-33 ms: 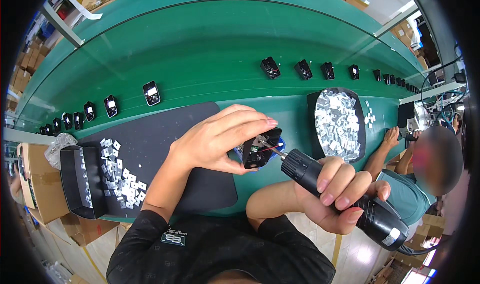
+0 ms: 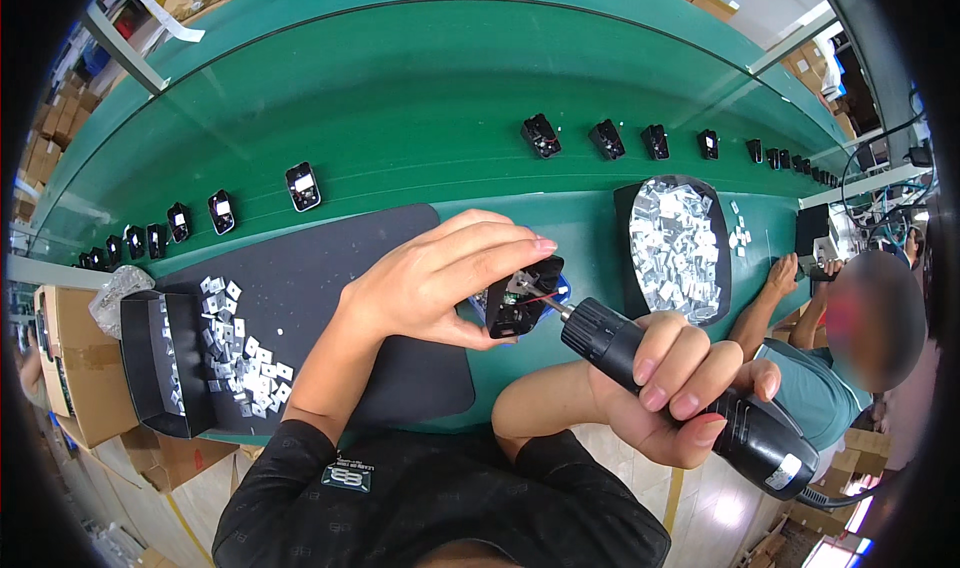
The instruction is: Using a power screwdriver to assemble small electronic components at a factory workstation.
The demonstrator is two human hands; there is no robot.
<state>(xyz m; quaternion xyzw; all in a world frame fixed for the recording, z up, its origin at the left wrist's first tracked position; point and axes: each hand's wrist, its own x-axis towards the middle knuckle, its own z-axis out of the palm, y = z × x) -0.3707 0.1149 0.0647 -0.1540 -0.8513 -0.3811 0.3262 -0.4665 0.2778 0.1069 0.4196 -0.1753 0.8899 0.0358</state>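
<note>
My left hand (image 2: 445, 268) is closed round a small black plastic housing (image 2: 518, 320), tilted so its inside faces right. A bit of green circuit board and a red wire show within it. My right hand (image 2: 680, 388) grips a corded black electric screwdriver (image 2: 605, 340), fingers wrapped over its body. Its thin metal bit reaches into the housing; the very tip is hard to make out. Behind the housing, partly covered by it and my left hand, shows something blue (image 2: 564, 290), probably a small container.
A black bin (image 2: 622, 253) of small silvery plates stands right of my hands. Similar plates (image 2: 245, 363) lie on a dark mat (image 2: 400, 378) beside a black tray (image 2: 165, 423). Black housings (image 2: 303, 186) line the green belt (image 2: 420, 98). A co-worker (image 2: 815, 378) sits at right.
</note>
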